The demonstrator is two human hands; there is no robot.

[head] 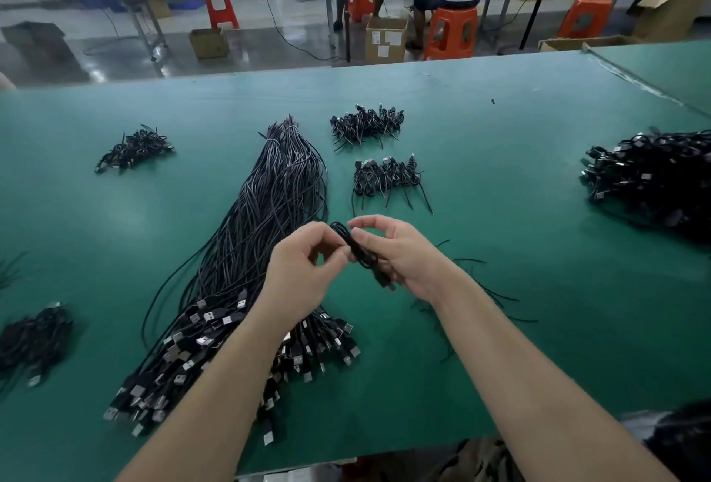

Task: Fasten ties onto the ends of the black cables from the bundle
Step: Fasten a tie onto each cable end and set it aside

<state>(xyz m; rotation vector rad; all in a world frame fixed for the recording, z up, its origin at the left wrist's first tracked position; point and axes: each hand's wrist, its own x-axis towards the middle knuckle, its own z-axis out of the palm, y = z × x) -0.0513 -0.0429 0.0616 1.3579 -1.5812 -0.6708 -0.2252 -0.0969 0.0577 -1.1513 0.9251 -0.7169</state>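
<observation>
Both hands pinched one folded cable above the green table.

The left hand (304, 266) and right hand (400, 254) met, fingers curled on the thin, glossy black cable (359, 252) (any tie was too small to make out), just right of the long bundle (254, 250) with metal plugs.

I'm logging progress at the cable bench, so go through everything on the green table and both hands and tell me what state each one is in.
Left hand: pinching the folded cable.
Right hand: curled round the folded cable.
Folded cable: coiled up, held above the table.
Big cable bundle: lying loose, USB plugs toward the person.
Coiled cable piles: lying sorted in small heaps.
Large heap: piled at the right.
Loose ties: scattered by the right wrist.
</observation>
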